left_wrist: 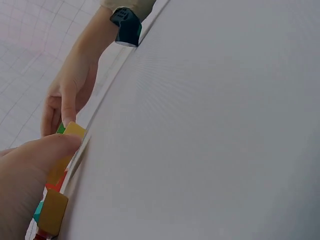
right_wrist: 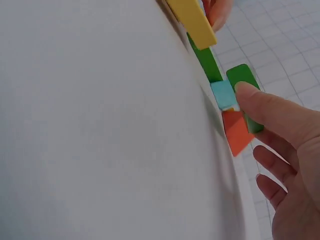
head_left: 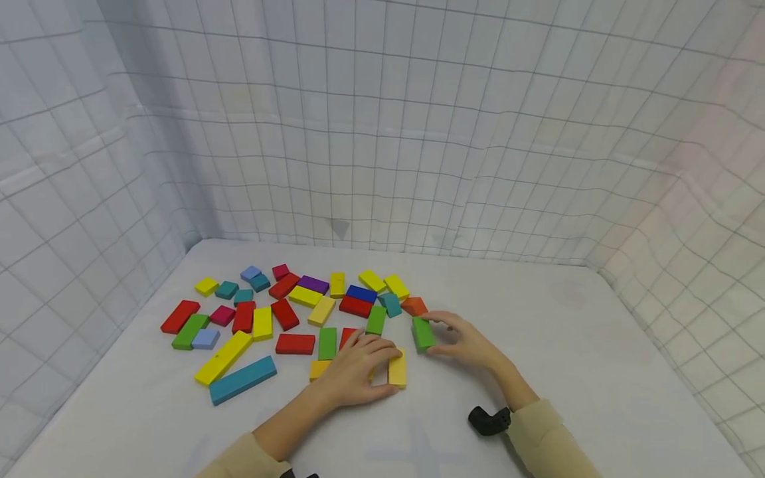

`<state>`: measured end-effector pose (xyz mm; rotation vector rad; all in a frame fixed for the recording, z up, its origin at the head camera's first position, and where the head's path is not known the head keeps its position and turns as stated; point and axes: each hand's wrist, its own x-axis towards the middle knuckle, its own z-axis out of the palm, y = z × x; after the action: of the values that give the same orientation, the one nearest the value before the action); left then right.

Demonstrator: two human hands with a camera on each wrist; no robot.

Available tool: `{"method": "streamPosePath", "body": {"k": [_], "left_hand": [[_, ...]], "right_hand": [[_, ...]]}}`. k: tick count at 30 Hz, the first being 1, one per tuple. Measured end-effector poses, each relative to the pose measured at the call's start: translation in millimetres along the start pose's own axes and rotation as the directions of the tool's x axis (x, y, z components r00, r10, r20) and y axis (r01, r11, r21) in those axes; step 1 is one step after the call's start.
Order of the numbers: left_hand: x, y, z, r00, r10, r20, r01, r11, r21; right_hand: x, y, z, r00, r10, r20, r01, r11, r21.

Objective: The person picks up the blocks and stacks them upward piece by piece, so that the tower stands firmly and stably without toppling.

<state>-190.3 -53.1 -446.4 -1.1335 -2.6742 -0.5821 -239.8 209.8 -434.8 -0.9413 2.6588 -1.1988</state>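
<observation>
My left hand (head_left: 357,372) pinches a pale yellow block (head_left: 397,373) between thumb and index finger. The same yellow block (right_wrist: 196,26) shows at the top of the right wrist view, with a fingertip behind it. To its right, my right hand (head_left: 472,344) grips a green rectangular block (head_left: 423,334) between thumb and fingers. The right wrist view has this green block (right_wrist: 242,74) tilted, with the thumb on its face. Just behind it lies an orange wedge-shaped block (head_left: 414,306). Under the left hand, a red block (head_left: 346,336) and an orange-yellow block (head_left: 319,369) are partly hidden.
Several coloured blocks lie spread over the table's left and middle, among them a long yellow block (head_left: 224,358), a long blue block (head_left: 243,380) and a purple block (head_left: 313,285). A white gridded cloth (head_left: 382,133) encloses the white table (head_left: 538,318) at back and sides.
</observation>
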Motion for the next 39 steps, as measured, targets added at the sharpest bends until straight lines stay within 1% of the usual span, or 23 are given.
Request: {"method": "streamPosePath", "body": {"k": [2, 3, 5, 11, 15, 20, 23, 28, 33, 39], "left_hand": [[4.9, 3.1, 2.7, 1.000, -0.008, -0.021, 0.008, 1.000, 0.008], [8.0, 5.1, 3.6, 0.999, -0.013, -0.031, 0.014, 1.000, 0.010], [14.8, 9.2, 6.1, 0.999, -0.020, -0.050, 0.021, 1.000, 0.012], [38.6, 23.5, 17.6, 0.997, -0.048, -0.065, 0.050, 0.998, 0.032], [53.6, 34.1, 29.9, 0.997, -0.041, -0.071, 0.044, 0.998, 0.046], [72.8, 47.0, 44.4, 0.997, -0.023, -0.073, 0.027, 0.998, 0.058], [84.6, 52.1, 50.4, 0.997, -0.030, -0.068, 0.034, 0.998, 0.056], [101.6, 54.6, 59.7, 0.997, -0.052, -0.048, 0.054, 0.998, 0.039], [116.2, 58.5, 70.1, 0.999, -0.033, -0.032, 0.033, 0.999, 0.007], [128.8, 66.9, 79.6, 0.999, -0.029, -0.023, 0.029, 1.000, 0.000]], "right_hand": [[-10.3, 3, -9, 0.999, 0.021, -0.026, -0.021, 1.000, 0.001], [-15.4, 9, -12, 0.999, 0.026, -0.041, -0.027, 1.000, -0.006], [-26.8, 15, -20, 0.997, 0.039, -0.073, -0.040, 0.999, -0.018], [-59.1, 33, -39, 0.987, 0.077, -0.142, -0.081, 0.996, -0.027], [-74.6, 42, -47, 0.984, 0.105, -0.141, -0.110, 0.993, -0.030], [-90.4, 51, -54, 0.979, 0.159, -0.123, -0.158, 0.987, 0.020], [-97.5, 56, -58, 0.975, 0.181, -0.126, -0.177, 0.983, 0.038], [-103.4, 61, -64, 0.976, 0.175, -0.128, -0.169, 0.984, 0.053], [-106.9, 63, -67, 0.978, 0.166, -0.128, -0.157, 0.985, 0.075], [-109.3, 66, -71, 0.981, 0.154, -0.120, -0.144, 0.986, 0.088]]}}
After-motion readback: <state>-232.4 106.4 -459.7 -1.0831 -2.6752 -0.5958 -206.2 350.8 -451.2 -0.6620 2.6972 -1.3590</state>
